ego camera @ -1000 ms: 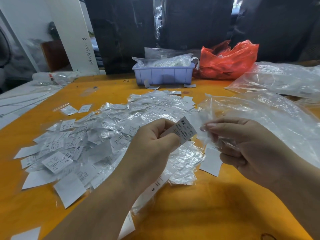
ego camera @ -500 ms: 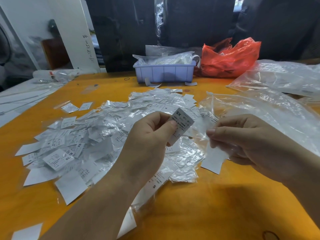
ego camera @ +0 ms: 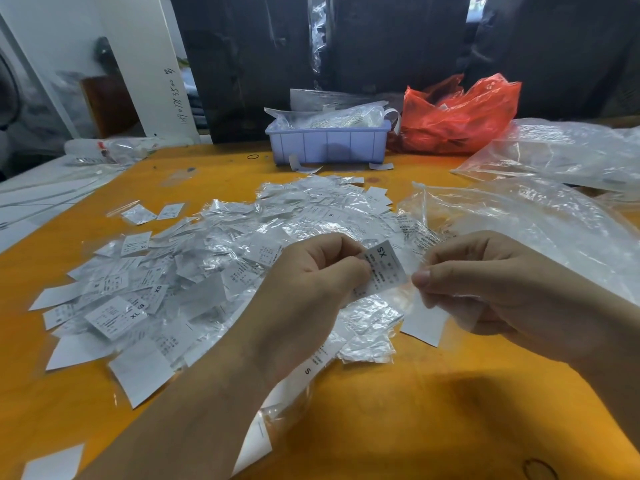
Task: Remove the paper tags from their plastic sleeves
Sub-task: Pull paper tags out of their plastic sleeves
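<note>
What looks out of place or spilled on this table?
A few white strips lie loose on the orange table in front of the purple bin, apparently spilled. A rubber band sits alone left of it. The tag pile looks messy but deliberate.

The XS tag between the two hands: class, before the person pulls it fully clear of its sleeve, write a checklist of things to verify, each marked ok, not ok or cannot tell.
1. Left hand pinches the XS tag: ok.
2. Right hand pinches the clear plastic sleeve: ok.
3. Tag fully out of the sleeve: cannot tell, the film is transparent.
4. Tag flat, not creased or torn: ok.
5. Bare orange table near the hands for setting the tag down: ok.
6. Only one tag in the pinch: cannot tell.
</note>
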